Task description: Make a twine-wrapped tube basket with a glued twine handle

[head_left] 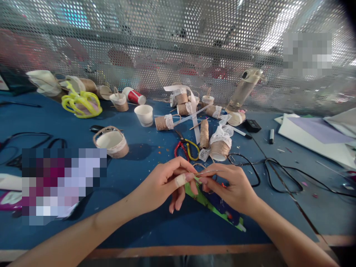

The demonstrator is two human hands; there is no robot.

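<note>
Fingers of the left hand (167, 180) and the right hand (235, 187) meet tip to tip, narrowed on one thin strand (211, 171), which lies just above the near part of the desk (144, 218); exactly how each fingertip grips it is too small to tell. One pale bandage (180, 180) wraps a finger of the left hand. Under both hands lies one green and dark-blue object (222, 209), partly covered. Just beyond the hands sit one scissor-like tool (187, 149) with one red and one yellow handle, one upright twine spool (204, 135) and one lace-trimmed twine-wrapped cup (220, 148). At least five smaller wrapped cups (183, 108) cluster farther back, some on their sides. To the left stand one wide handled basket (121, 150), one plain white cup (144, 116) and one yellow looped basket (81, 111); one red-and-white cup (135, 96) lies tipped behind them. The desk is blue, speckled with scraps, with a seam at right and a brown near edge; a perforated metal screen (155, 40) rises behind it. Both forearms reach in from the lower corners, wrists angled inward, the lower fingers of the left hand hanging curled below the pinch.
</note>
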